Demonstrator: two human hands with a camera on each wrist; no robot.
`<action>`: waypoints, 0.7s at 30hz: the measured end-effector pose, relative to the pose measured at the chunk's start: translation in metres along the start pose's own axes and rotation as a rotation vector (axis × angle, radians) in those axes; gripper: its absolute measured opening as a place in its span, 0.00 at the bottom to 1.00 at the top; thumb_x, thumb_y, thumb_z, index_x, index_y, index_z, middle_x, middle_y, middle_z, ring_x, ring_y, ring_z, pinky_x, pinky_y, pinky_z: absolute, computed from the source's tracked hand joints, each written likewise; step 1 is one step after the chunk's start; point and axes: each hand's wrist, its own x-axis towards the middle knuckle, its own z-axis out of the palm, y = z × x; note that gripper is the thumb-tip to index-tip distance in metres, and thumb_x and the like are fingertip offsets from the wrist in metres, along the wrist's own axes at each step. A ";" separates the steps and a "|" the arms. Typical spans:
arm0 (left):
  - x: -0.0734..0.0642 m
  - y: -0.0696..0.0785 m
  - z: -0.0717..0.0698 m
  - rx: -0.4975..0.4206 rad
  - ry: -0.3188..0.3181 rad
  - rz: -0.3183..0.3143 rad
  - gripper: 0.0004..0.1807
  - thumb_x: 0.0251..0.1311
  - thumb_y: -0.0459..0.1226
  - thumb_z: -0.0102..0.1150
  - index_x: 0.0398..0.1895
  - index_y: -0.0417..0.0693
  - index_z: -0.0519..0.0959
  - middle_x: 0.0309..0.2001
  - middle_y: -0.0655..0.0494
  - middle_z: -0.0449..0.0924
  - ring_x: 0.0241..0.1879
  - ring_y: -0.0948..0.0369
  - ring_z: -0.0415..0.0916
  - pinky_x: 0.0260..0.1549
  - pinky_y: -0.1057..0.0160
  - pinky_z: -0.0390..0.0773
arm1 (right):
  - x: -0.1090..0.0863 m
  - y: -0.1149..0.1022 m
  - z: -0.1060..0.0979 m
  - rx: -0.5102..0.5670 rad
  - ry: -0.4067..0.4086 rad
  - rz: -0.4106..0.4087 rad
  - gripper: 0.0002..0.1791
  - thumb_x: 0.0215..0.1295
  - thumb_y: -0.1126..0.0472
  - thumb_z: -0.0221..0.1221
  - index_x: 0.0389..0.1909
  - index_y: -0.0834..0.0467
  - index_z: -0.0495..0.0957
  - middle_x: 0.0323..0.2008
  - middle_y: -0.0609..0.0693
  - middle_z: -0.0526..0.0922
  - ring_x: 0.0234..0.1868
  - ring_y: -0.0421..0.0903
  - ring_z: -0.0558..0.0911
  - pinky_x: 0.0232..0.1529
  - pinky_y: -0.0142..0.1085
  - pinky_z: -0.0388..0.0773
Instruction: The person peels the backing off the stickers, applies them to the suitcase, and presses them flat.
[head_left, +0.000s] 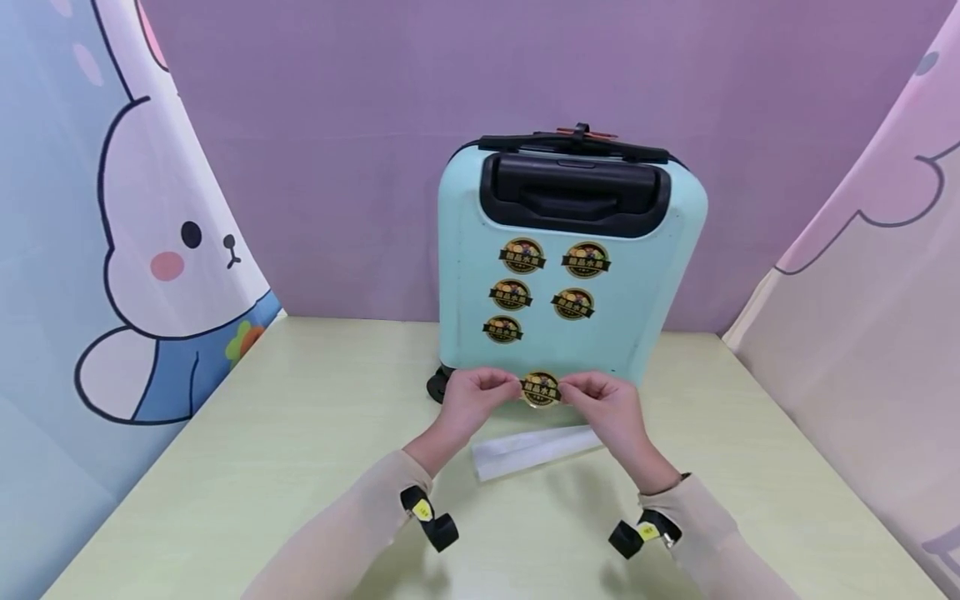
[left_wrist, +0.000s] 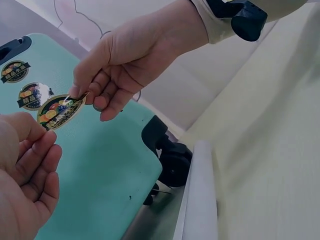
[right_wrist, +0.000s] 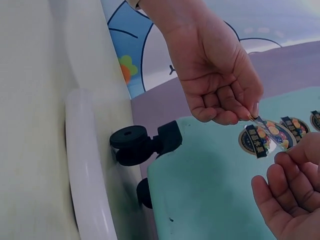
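Between both hands a round black-and-gold sticker with fruit pictures is stretched by its two side tips. My left hand pinches its left tip between thumb and forefinger, and my right hand pinches the right tip the same way. In the left wrist view the sticker stands off the suitcase shell, its printed side showing. Behind it stands a mint-green suitcase, upright, with a black handle recess. Several matching stickers are stuck on its front, in two columns below the handle.
A folded white paper strip lies on the pale table in front of the suitcase, under the hands. Black wheels show at the suitcase's base. A purple cloth backdrop hangs behind, with printed curtains at the sides.
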 end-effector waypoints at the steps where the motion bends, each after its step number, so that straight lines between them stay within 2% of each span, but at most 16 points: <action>1: 0.002 0.000 0.001 -0.006 -0.001 -0.001 0.06 0.59 0.31 0.67 0.36 0.34 0.86 0.32 0.48 0.87 0.34 0.58 0.84 0.46 0.47 0.82 | 0.001 0.000 -0.001 0.001 0.002 -0.001 0.07 0.63 0.71 0.65 0.37 0.73 0.84 0.26 0.50 0.86 0.27 0.37 0.83 0.29 0.27 0.80; 5: 0.007 -0.001 0.004 -0.012 0.007 -0.003 0.07 0.60 0.32 0.66 0.36 0.34 0.86 0.31 0.50 0.87 0.34 0.61 0.83 0.44 0.55 0.84 | 0.007 0.001 -0.003 -0.005 0.007 0.001 0.08 0.64 0.69 0.65 0.38 0.72 0.84 0.26 0.49 0.87 0.28 0.37 0.84 0.26 0.26 0.76; 8: 0.010 -0.002 0.006 -0.027 0.017 -0.006 0.07 0.61 0.32 0.66 0.35 0.34 0.86 0.31 0.50 0.87 0.34 0.62 0.82 0.43 0.59 0.83 | 0.010 0.001 -0.004 -0.010 0.005 -0.003 0.09 0.64 0.68 0.65 0.38 0.72 0.84 0.27 0.51 0.87 0.28 0.37 0.84 0.26 0.27 0.76; 16: 0.018 -0.006 0.012 -0.032 0.040 -0.017 0.08 0.62 0.34 0.66 0.37 0.36 0.87 0.32 0.52 0.87 0.35 0.62 0.83 0.41 0.62 0.82 | 0.017 0.006 -0.007 -0.035 0.039 -0.009 0.09 0.65 0.68 0.65 0.38 0.72 0.84 0.27 0.50 0.87 0.28 0.37 0.84 0.28 0.28 0.77; 21: 0.022 -0.007 0.015 -0.044 0.054 -0.019 0.08 0.62 0.35 0.66 0.38 0.38 0.87 0.33 0.52 0.87 0.36 0.61 0.83 0.42 0.60 0.83 | 0.022 0.011 -0.007 -0.068 0.062 -0.039 0.07 0.65 0.68 0.64 0.37 0.70 0.84 0.26 0.48 0.86 0.28 0.38 0.83 0.28 0.27 0.78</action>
